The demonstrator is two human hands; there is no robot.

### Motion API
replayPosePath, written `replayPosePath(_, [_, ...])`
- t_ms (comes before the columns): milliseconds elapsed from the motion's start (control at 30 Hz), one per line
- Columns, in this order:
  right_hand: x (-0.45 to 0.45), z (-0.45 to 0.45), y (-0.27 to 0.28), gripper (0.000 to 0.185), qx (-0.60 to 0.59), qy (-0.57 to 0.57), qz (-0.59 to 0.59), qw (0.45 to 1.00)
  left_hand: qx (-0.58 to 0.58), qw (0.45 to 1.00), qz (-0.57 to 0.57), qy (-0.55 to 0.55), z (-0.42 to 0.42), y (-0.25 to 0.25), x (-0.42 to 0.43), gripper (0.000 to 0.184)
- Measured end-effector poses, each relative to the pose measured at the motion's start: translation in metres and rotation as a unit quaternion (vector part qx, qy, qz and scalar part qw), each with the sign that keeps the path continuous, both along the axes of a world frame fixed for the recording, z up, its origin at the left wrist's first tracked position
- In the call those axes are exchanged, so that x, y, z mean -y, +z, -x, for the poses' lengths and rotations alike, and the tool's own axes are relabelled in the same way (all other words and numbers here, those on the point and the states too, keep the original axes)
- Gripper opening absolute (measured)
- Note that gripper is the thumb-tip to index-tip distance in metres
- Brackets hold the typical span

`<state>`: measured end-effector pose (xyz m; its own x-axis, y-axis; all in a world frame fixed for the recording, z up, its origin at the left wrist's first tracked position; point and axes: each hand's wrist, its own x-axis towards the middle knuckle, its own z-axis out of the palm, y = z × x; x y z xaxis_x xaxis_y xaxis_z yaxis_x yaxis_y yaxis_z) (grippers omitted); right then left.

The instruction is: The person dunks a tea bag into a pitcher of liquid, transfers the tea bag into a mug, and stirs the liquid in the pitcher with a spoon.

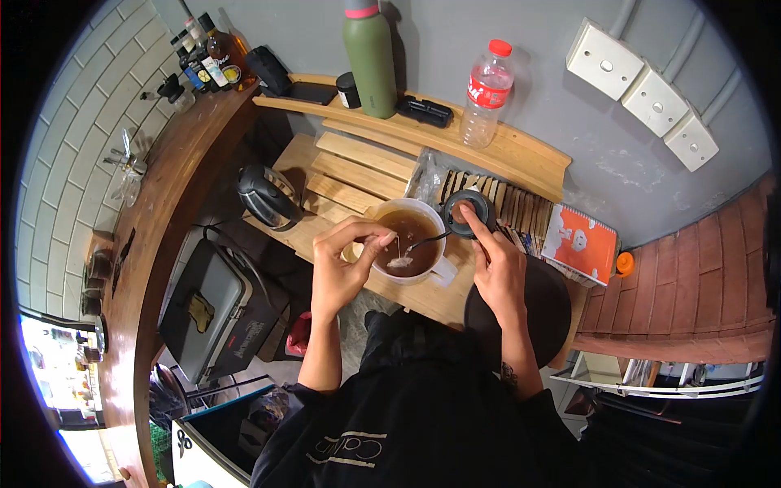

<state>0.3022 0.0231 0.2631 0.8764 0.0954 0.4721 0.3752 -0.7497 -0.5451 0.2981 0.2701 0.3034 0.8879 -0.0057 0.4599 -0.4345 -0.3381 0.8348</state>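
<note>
Wooden desk (382, 294) by grey wall (439, 32), tea jug (432, 262) on it, left hand (346, 264) fingers pinched on teabag string (399, 246) over jug, right hand (499, 272) fingers partly open, index on dark lid (482, 210), red brick right.

The widest way in lay across the bare wooden slats (362, 167), between the kettle (268, 197) and the tea jug (409, 244). Behind them, the raised shelf (525, 163) closed off the wall side, with the green bottle (371, 65) and the plastic bottle (486, 102) standing tall on it. The left hand (340, 259) blocked the jug's near left side and reached over its rim. On the right, a dark handle (431, 239) bridged the jug's rim and the small black dish (470, 213), where the right hand (498, 264) was in the way. Books (517, 207) crowded beyond the dish; a narrow wooden strip ran between the jug's handle and the dark round object (541, 313).
</note>
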Motion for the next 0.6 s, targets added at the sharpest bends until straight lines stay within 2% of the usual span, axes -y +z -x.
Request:
replayPosePath(100, [0.002,0.002,0.002,0.068,-0.022,-0.001,-0.007,1.000,0.022,1.000,-0.012,0.004,-0.001,0.002,-0.002,0.008])
replayPosePath(200, [0.002,0.004,0.001,0.068,-0.021,-0.004,0.004,1.000,-0.041,0.999,-0.016,0.028,-0.011,-0.026,-0.005,0.008])
replayPosePath(300, [0.002,0.003,0.000,0.069,-0.016,-0.005,0.000,1.000,-0.057,0.998,0.009,0.023,-0.005,-0.019,-0.002,0.007])
replayPosePath(433, [0.001,0.003,0.003,0.070,-0.025,-0.003,0.000,1.000,0.003,1.000,-0.010,0.018,0.000,0.002,-0.002,0.008])
replayPosePath(600, [0.000,0.005,0.003,0.070,-0.018,-0.002,-0.003,1.000,-0.023,0.999,-0.024,0.034,-0.002,-0.014,-0.003,0.009])
